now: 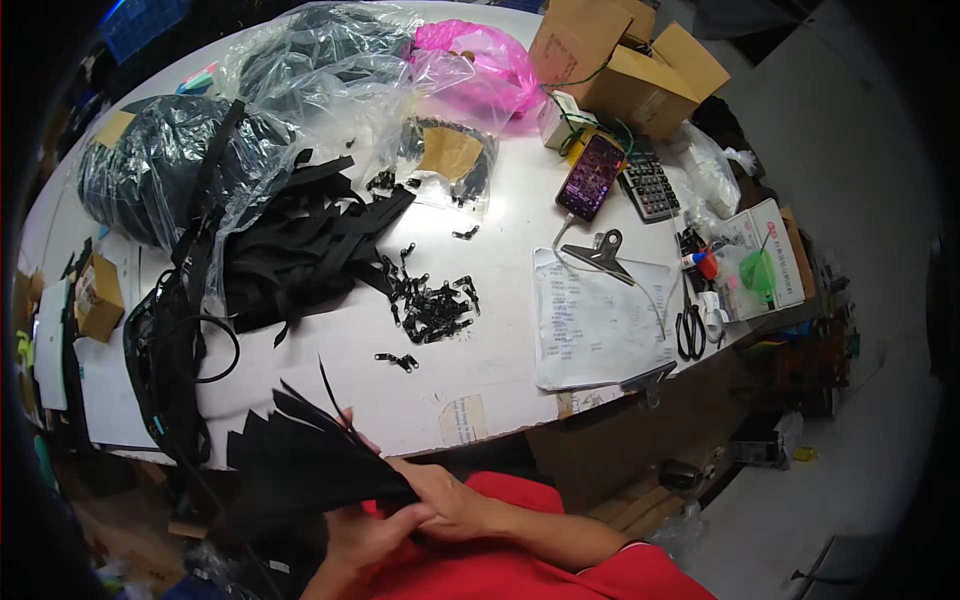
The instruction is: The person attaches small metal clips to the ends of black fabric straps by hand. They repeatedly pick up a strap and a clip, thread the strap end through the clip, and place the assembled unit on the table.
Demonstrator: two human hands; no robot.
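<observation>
A fanned bundle of black fabric strips [305, 465] is in both my hands, off the near edge of the table. My left hand [368, 540] grips the bundle from below, its thumb pressed toward the right hand. My right hand [445, 500] closes round the gathered end, and some of its fingers are hidden behind the strips. On the table beyond lies a heap of similar black strips [290, 255]. To the right of that heap is a loose pile of small black zipper sliders [432, 305], with a few lying apart from it.
Clear plastic bags of black material [175, 170] and a pink bag [480, 65] stand at the back. Rightward are a clipboard with papers [600, 330], black scissors [690, 332], a phone [592, 178], a calculator [650, 188] and an open cardboard box [650, 85].
</observation>
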